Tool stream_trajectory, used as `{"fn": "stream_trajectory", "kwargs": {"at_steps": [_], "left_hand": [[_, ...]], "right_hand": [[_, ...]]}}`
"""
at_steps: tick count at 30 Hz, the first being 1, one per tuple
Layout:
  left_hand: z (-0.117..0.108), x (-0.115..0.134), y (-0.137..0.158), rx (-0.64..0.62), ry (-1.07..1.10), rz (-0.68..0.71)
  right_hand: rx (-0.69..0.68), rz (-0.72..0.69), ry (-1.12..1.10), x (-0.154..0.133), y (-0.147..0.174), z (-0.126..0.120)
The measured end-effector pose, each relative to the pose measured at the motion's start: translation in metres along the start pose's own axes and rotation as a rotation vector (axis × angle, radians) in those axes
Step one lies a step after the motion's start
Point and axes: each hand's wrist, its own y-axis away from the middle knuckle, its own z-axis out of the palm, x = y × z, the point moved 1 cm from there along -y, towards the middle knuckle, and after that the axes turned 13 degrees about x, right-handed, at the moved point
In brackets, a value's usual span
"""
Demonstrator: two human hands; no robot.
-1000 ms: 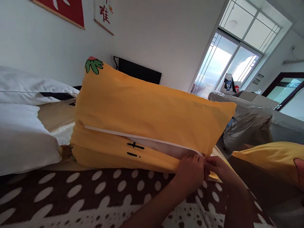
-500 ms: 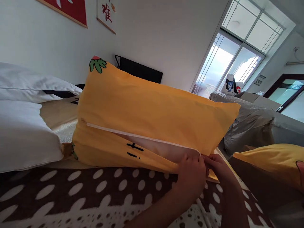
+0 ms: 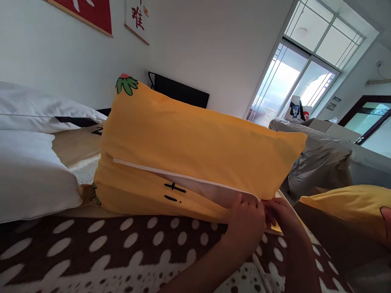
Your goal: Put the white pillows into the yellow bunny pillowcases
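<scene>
A large yellow-orange pillow in its pillowcase (image 3: 195,138) stands on edge on the bed, with a green leaf print at its upper left corner. Along its lower side runs a long opening edged by a pale zipper strip (image 3: 171,173), and white inner fabric (image 3: 201,188) shows through the gap. At the right end of this opening, my left hand (image 3: 247,217) is closed on the edge of the pillowcase. Close beside it, my right hand (image 3: 279,213) pinches the case near the end of the strip. Whether a zipper pull lies between the fingers is hidden.
White pillows (image 3: 33,175) lie at the left. The bed has a brown blanket with white spots (image 3: 122,240). Another yellow pillow (image 3: 351,207) is at the right, near plastic-covered furniture (image 3: 320,162). A black panel (image 3: 183,91) stands by the wall behind.
My hands stay at the right end of the opening, with the right hand's fingers slightly shifted. The pillow's right corner has moved a little to the left.
</scene>
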Motion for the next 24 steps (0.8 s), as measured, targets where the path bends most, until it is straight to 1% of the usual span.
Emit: {"fn": "stream_trajectory", "kwargs": {"at_steps": [4, 7, 10, 12, 14, 17, 21, 24], "left_hand": [[-0.007, -0.002, -0.003, -0.06, 0.012, -0.025], [-0.008, -0.004, -0.004, -0.102, -0.023, -0.052], [-0.007, -0.006, -0.004, -0.117, -0.048, -0.06], [-0.007, -0.008, -0.004, -0.126, -0.039, -0.032], [-0.007, -0.01, -0.004, -0.132, -0.013, -0.005], [-0.005, -0.011, -0.003, -0.129, 0.027, -0.033], [0.005, -0.009, -0.001, -0.107, 0.03, -0.059], [0.01, -0.008, 0.0, -0.047, 0.023, -0.034]], "right_hand": [[0.023, 0.003, -0.031, 0.0, -0.002, 0.001], [0.033, -0.009, 0.024, 0.002, -0.005, 0.001], [0.076, -0.023, 0.097, 0.004, -0.007, -0.001], [0.098, -0.024, 0.131, 0.005, -0.006, -0.002], [0.086, -0.011, 0.153, 0.006, -0.004, -0.003], [0.05, 0.002, 0.183, 0.006, -0.001, -0.003], [0.02, 0.002, 0.202, 0.004, 0.001, -0.002], [0.057, -0.005, 0.194, 0.001, 0.002, -0.001]]}}
